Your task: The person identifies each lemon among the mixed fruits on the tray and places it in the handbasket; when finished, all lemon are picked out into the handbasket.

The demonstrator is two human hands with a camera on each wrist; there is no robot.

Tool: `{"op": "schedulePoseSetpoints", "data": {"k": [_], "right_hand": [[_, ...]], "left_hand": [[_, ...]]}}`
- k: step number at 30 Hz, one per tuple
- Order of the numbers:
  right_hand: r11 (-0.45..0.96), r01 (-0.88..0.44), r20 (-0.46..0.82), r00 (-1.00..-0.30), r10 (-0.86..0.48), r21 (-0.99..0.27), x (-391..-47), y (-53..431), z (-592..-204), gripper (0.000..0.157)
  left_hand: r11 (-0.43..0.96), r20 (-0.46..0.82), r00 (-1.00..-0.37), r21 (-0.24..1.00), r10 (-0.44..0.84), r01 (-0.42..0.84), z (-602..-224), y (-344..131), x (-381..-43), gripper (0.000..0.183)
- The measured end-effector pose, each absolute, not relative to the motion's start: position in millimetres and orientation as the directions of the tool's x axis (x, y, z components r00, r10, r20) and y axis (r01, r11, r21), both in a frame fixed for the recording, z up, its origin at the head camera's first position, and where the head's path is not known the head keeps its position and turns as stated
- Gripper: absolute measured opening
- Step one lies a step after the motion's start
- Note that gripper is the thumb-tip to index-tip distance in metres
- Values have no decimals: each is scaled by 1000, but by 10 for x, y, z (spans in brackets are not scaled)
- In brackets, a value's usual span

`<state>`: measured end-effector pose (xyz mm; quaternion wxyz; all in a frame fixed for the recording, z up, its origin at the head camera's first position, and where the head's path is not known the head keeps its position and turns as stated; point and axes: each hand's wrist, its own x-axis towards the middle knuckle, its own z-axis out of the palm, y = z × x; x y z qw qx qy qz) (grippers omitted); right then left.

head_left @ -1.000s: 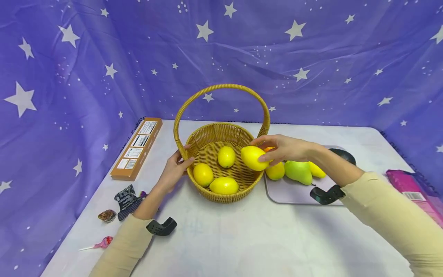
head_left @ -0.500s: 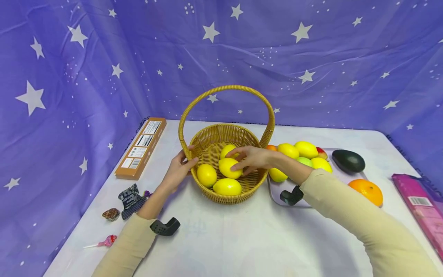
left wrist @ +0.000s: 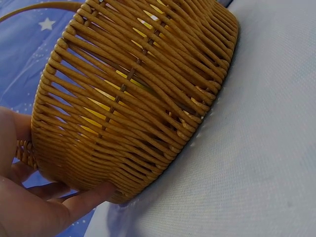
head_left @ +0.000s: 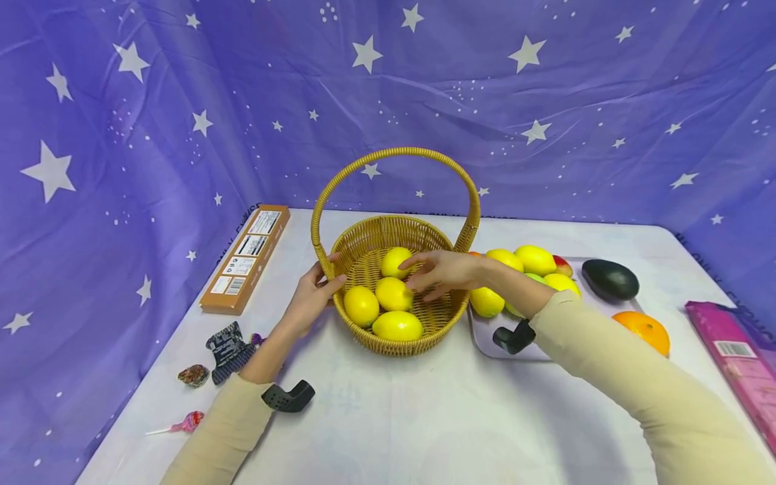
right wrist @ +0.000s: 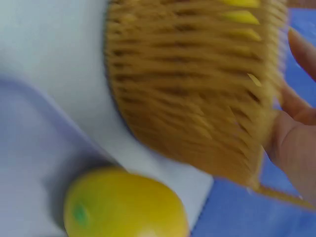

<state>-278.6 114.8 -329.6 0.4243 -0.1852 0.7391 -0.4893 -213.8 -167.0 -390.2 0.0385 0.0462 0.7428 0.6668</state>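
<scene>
A wicker basket (head_left: 427, 337) with a tall hooped handle stands mid-table, several yellow lemons inside it. My left hand (head_left: 310, 300) grips its left rim, thumb over the edge and fingers against the outer weave, as the left wrist view shows along the basket's side (left wrist: 133, 98). Over the right part of the basket, my right hand (head_left: 448, 273) holds nothing. Its spread fingertips are right beside the middle lemon (head_left: 393, 294); another lemon (head_left: 397, 261) lies just behind, near the index finger. In the right wrist view the fingers (right wrist: 296, 106) show beyond the rim.
Right of the basket, a pale tray (head_left: 494, 347) bears several lemons (head_left: 535, 260), an avocado (head_left: 609, 280) and an orange (head_left: 644, 330), partly behind the right forearm. A pink packet (head_left: 733, 370) lies far right. Leftward are an orange-brown box (head_left: 245, 259), a lollipop (head_left: 189, 422) and small wrapped items.
My right hand has carried a lemon leftward and down into the basket and let it go among the others, then drawn slightly back. My left hand stays on the rim.
</scene>
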Motion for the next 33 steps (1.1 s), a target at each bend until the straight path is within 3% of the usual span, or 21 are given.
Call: {"op": "schedulePoseSetpoints", "data": {"k": [5,14,24,33], "right_hand": [[444,93,-416,-558,-718,-891,-2796,1491,-3021,57],[487,32,-391,-644,-658,-873,-2781,2419,-2756,55],[563,78,-419,-754,-507,-823,-2800,3310,-2954,52],[612,180,-527,-719,-452,-770,-2823,3638,-3221,63]], "left_hand": [[113,2,-993,993,118,15,-3894,-1668,-2144,55],[96,-8,-994,995,113,3,-3888,-1673,-2149,55],[92,2,-993,996,119,13,-3897,-1685,-2142,54],[78,-4,-992,997,128,6,-3898,-1680,-2141,55]]}}
